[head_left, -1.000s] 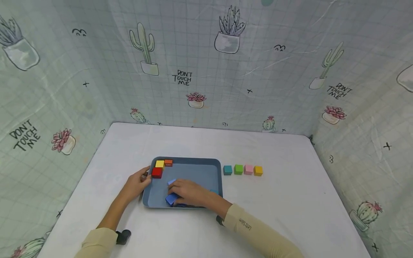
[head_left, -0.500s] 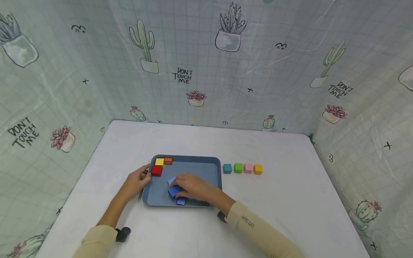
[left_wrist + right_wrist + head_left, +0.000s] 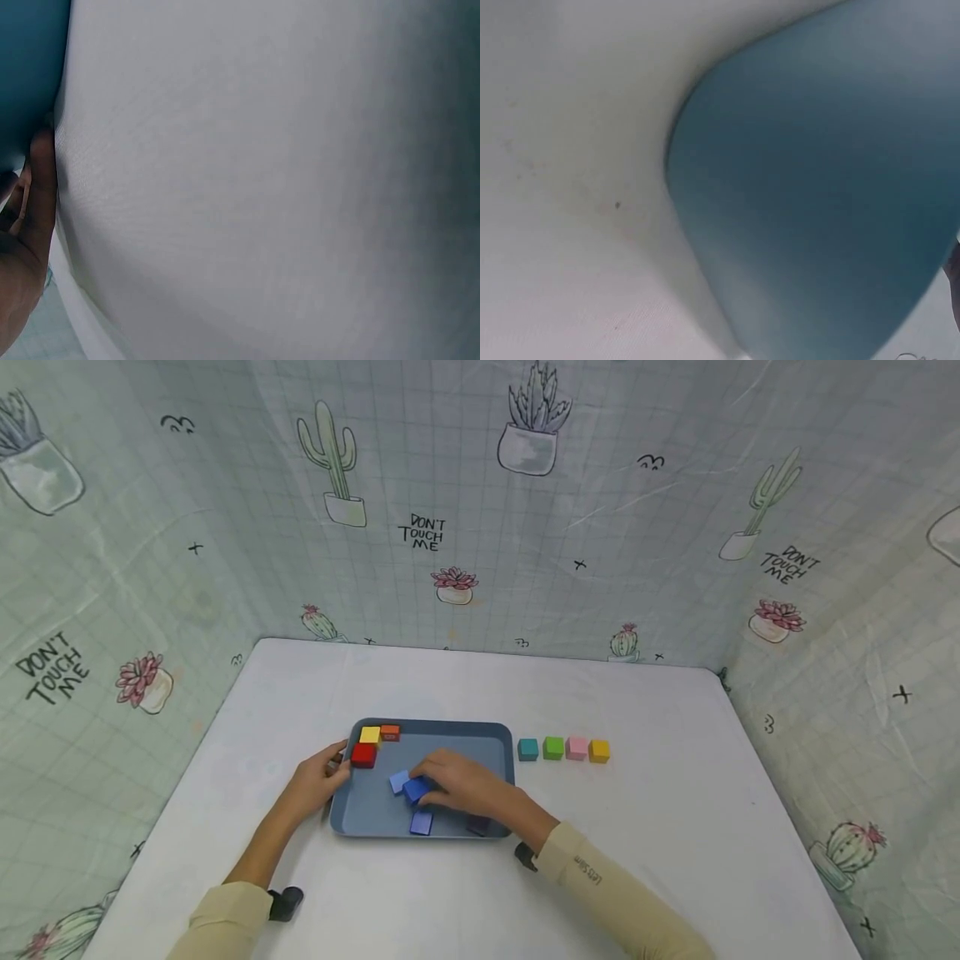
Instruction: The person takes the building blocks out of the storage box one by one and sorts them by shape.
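A blue-grey tray (image 3: 450, 727) lies on the table. At its left wall my left hand (image 3: 311, 783) holds the rim; the left wrist view catches the fingers (image 3: 43, 187) along the tray's side. Over the tray, my right hand (image 3: 468, 785) pinches a dark blue block (image 3: 416, 790) between thumb and fingers. Right beside that block lies a light blue block (image 3: 399, 782). A violet-blue block (image 3: 421, 823) sits near the front wall, and a dark block (image 3: 477, 825) shows partly under the right wrist.
In the tray's back left corner stand a yellow block (image 3: 371, 735), a small orange-red block (image 3: 390, 733) and a red block (image 3: 363, 756). Right of the tray is a row of teal (image 3: 528, 749), green (image 3: 553, 748), pink (image 3: 577, 748) and yellow-orange blocks (image 3: 599, 751).
My right hand has moved the dark blue block back and to the right, beside the light blue one. The violet-blue block has come into view. My left hand stays at the rim.
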The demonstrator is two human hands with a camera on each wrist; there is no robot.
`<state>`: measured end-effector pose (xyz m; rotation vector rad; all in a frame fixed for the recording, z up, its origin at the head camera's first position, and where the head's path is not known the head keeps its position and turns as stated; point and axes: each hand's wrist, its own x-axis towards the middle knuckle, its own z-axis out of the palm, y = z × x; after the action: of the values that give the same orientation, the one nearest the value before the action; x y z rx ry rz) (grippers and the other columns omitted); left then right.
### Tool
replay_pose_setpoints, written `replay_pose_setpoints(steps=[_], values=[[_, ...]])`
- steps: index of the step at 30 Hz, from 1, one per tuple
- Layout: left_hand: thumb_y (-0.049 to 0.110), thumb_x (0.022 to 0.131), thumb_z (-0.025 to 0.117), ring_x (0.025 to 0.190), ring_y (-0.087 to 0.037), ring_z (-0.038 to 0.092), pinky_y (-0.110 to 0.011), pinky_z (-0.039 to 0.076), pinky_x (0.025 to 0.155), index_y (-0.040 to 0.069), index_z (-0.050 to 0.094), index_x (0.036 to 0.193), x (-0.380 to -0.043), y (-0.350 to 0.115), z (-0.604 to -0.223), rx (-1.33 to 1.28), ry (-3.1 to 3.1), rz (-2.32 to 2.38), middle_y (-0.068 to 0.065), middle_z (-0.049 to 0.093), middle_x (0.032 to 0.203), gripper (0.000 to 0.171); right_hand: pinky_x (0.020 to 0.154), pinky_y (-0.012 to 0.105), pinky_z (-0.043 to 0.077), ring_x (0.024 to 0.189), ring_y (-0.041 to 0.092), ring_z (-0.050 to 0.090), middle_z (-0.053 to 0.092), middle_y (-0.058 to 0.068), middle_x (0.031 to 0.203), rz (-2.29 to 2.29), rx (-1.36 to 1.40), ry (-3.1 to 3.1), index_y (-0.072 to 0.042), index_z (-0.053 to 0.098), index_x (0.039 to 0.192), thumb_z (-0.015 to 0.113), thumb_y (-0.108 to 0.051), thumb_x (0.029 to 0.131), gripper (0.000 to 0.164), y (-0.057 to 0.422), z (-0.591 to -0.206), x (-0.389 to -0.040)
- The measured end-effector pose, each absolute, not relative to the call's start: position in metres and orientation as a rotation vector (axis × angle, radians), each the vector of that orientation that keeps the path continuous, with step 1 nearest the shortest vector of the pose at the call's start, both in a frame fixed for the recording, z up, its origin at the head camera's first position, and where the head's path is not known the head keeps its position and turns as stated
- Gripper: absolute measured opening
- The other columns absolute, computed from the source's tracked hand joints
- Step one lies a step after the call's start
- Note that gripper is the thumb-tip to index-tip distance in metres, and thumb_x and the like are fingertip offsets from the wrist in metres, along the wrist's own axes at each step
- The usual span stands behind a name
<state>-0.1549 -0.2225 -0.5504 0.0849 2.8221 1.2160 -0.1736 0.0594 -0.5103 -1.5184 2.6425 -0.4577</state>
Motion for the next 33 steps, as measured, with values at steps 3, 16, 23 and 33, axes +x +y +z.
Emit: replay_pose_setpoints(steps=[3, 16, 23, 33], values=[[0.015, 0.092, 0.053, 0.084, -0.024, 0.056, -0.035, 0.049, 0.068, -0.008, 0.039, 0.138, -0.155, -0.223, -0.550, 0.084, 2.822, 1.213, -0.022, 0.055, 0.112, 0.053, 0.094, 0.018, 0.037, 0.109, 0.008, 0.050, 0.059, -0.004, 0.116, -0.476, -1.506, 2.646, -0.014, 0.059, 0.123, 0.066, -0.035, 0.087, 0.042, 0.063, -0.507, -0.174], [0.016, 0.092, 0.053, 0.085, -0.026, 0.056, -0.035, 0.049, 0.070, -0.007, 0.039, 0.138, -0.154, -0.220, -0.548, 0.061, 2.831, 1.189, -0.022, 0.056, 0.110, 0.053, 0.094, 0.022, 0.038, 0.111, 0.010, 0.050, 0.058, -0.003, 0.117, -0.490, -1.445, 2.674, -0.014, 0.058, 0.123, 0.065, -0.033, 0.088, 0.041, 0.081, -0.504, -0.181], [0.016, 0.092, 0.053, 0.084, -0.026, 0.056, -0.035, 0.049, 0.070, -0.007, 0.040, 0.137, -0.155, -0.221, -0.549, 0.072, 2.834, 1.196, -0.021, 0.056, 0.109, 0.053, 0.093, 0.022, 0.039, 0.110, 0.010, 0.051, 0.058, -0.003, 0.116, -0.485, -1.411, 2.683, -0.014, 0.059, 0.122, 0.065, -0.034, 0.088, 0.040, 0.093, -0.505, -0.184], [0.016, 0.092, 0.053, 0.083, -0.026, 0.056, -0.034, 0.049, 0.069, -0.007, 0.040, 0.137, -0.156, -0.222, -0.547, 0.085, 2.821, 1.209, -0.021, 0.056, 0.108, 0.053, 0.093, 0.025, 0.041, 0.110, 0.012, 0.051, 0.060, -0.002, 0.117, -0.474, -1.332, 2.745, -0.013, 0.061, 0.120, 0.067, -0.033, 0.087, 0.039, 0.109, -0.502, -0.187]])
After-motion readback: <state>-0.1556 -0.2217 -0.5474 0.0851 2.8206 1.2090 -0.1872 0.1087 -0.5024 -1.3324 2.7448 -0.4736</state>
